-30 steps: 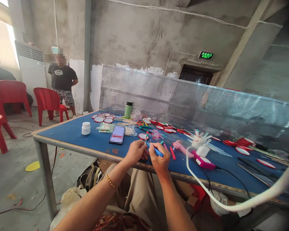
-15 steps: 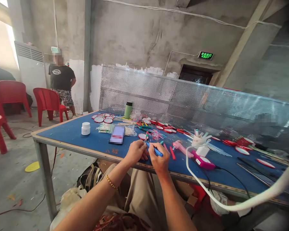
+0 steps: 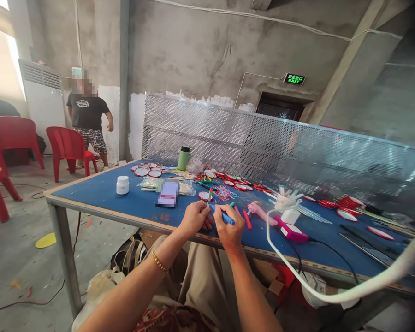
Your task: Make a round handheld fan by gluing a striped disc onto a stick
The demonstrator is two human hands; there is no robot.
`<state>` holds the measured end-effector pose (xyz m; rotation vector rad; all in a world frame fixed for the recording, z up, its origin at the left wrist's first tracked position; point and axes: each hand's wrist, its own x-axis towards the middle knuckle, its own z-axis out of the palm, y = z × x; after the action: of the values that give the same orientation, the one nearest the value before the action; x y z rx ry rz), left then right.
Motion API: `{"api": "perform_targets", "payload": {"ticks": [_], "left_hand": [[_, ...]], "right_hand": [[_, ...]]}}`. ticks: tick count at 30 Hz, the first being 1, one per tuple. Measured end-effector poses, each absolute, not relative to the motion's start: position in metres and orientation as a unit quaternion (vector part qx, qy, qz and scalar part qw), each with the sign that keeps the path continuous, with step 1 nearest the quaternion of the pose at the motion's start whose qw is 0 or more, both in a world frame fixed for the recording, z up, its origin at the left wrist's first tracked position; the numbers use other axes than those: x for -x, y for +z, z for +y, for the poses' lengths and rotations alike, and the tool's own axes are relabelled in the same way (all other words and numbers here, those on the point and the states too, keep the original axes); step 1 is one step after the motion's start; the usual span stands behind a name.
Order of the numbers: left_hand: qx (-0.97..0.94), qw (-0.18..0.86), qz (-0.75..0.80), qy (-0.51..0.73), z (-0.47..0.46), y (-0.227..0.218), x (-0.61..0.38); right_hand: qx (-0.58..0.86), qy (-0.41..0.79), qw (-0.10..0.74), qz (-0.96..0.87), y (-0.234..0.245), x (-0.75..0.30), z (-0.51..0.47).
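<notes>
left hand (image 3: 197,217) near table edge (image 3: 124,215), right hand (image 3: 231,228) holding pen (image 3: 227,218), bottle (image 3: 122,186) apart

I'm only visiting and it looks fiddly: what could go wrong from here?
The right hand holds a blue marker close to the left hand, so a slip might ink it. The left hand pinches a slim stick, which could twist under pressure. A black cord runs from the magenta device toward the table's front edge and might get snagged.
</notes>
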<state>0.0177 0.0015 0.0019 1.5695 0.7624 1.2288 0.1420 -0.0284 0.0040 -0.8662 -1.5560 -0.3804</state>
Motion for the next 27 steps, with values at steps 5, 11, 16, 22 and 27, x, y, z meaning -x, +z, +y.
{"api": "perform_targets", "payload": {"ticks": [5,11,16,22,27], "left_hand": [[-0.65,0.473,0.311,0.507,0.0018,0.0014,-0.018],[-0.647,0.476,0.314,0.505,0.0009,0.0021,-0.0178],[-0.647,0.478,0.316,0.504,0.001,0.0019,-0.0176],[-0.646,0.479,0.312,0.506,0.0013,0.002,-0.0173],[-0.645,0.477,0.314,0.508,0.0016,0.0015,-0.0177]], "right_hand": [[0.375,-0.168,0.609,-0.679,0.0053,-0.1413,-0.029],[0.377,-0.168,0.615,-0.672,0.0059,-0.141,-0.0298],[0.378,-0.161,0.615,-0.673,0.0051,-0.1412,-0.0288],[0.375,-0.167,0.616,-0.672,0.0053,-0.1409,-0.0287],[0.369,-0.174,0.613,-0.677,0.0062,-0.1402,-0.0296]]}}
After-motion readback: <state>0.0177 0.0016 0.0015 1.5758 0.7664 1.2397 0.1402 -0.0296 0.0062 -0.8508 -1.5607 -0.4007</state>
